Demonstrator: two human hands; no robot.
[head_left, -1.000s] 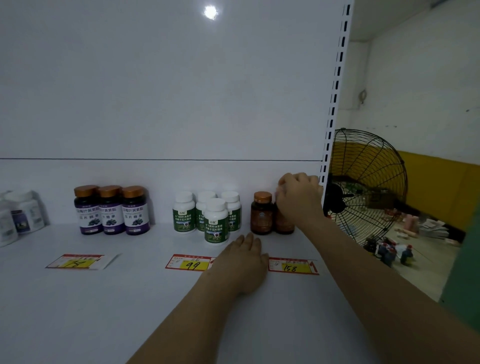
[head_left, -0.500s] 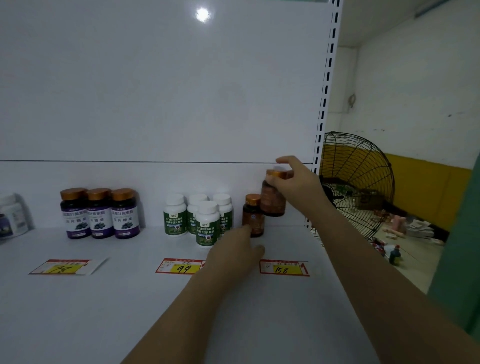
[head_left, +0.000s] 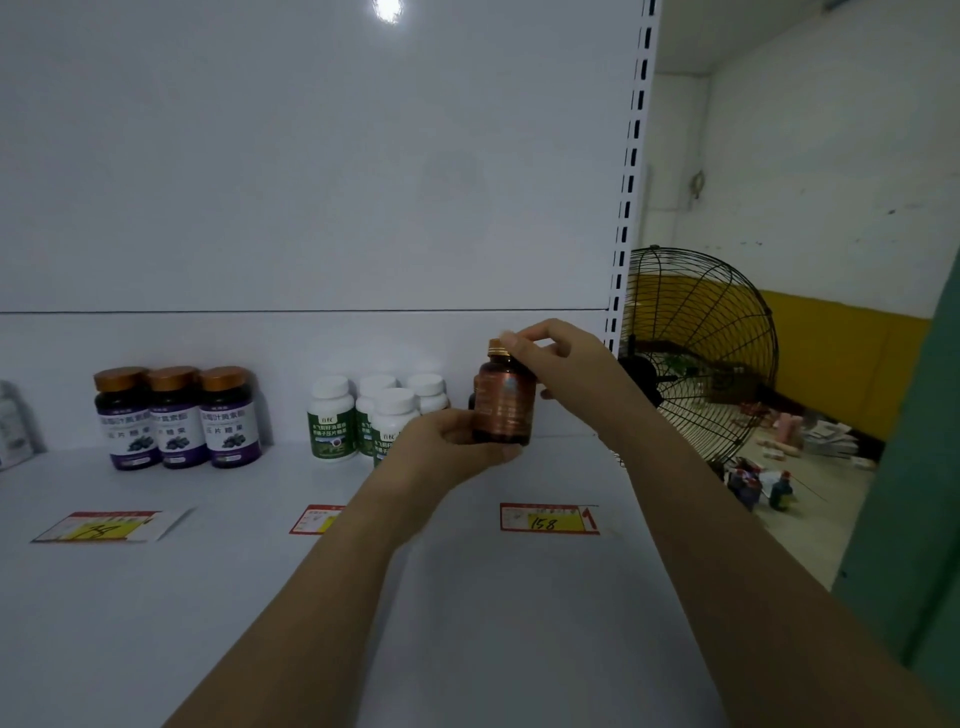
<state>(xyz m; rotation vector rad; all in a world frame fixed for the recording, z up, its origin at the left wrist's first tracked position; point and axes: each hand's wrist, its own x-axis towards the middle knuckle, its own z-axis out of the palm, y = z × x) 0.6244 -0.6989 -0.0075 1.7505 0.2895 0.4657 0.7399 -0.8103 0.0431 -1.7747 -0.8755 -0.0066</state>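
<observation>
Two hands hold the brown bottle (head_left: 503, 402) now, not just one. The right hand (head_left: 558, 364) has it up off the shelf (head_left: 467, 597) and out from the back corner. Its fingertips pinch the gold cap (head_left: 497, 347) from above. The left hand (head_left: 452, 441) is no longer flat on the shelf. It is up under the bottle, with its fingers curled round the bottom. So the bottle is in the air, standing straight, between the two hands. It does not touch the shelf.

Left of the grip and a little behind it stand four white bottles with green labels (head_left: 332, 415). Further left stand three purple bottles (head_left: 176, 415) with gold lids. Below the grip, closer to the person, lies the price tag marked 158 (head_left: 549, 518). Right of the grip, past the shelf post, is a black wire fan (head_left: 696, 353).

I think the picking-up part is done. The bottle is close to the person and held at both ends, and the cap is on. The person may be about to look at it or to twist the cap, but I cannot tell which. The top hold is only a small pinch, so the left hand does most of the carrying. If the left hand lets go, the bottle could slip.
</observation>
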